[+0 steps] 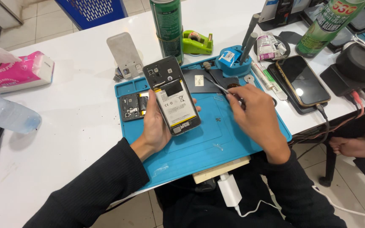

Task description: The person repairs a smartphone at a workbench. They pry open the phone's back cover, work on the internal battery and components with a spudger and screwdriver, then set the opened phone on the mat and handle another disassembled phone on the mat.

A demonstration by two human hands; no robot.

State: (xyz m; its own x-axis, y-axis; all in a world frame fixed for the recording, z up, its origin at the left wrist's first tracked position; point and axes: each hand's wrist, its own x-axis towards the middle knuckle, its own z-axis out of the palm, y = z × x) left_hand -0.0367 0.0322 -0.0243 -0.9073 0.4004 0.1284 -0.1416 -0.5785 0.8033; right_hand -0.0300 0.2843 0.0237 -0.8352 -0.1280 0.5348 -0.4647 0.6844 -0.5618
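Left hand (159, 126) is up off the blue repair mat (216, 143), palm cradling an opened smartphone (172, 96) from below, fingers wrapped round both long edges, thumb on the left rim. The phone is tilted, camera end pointing away from the person, its back cover off, with the white-labelled battery (175, 102) and dark top board exposed. It sits over the left-middle of the mat, just right of a small black phone part (132, 107) lying in the mat's left tray.

Right hand (254, 116) comes in from the right, wrist bent, knuckles up, fingers pinched tight on thin metal tweezers (216, 85). The tips point up and left toward the dark plate (201, 81) at the mat's far edge, well clear of the phone.

Room to move: between the two hands there's an open stretch of bare mat. Behind the right hand it gets crowded. A blue tool stand (230, 59) with upright screwdrivers sits at the mat's back edge, and a second phone with a gold rim (302, 80) lies just off the mat's right side, cable trailing off the table. Far side: a green spray can (167, 29), a green tape dispenser (197, 42), a pale back cover (124, 54) propped up. Left of the mat the white table (77, 126) is open out to a pink tissue pack (15, 72) and a clear water bottle (7, 115). The mat's near edge overhangs the table edge above the person's lap.
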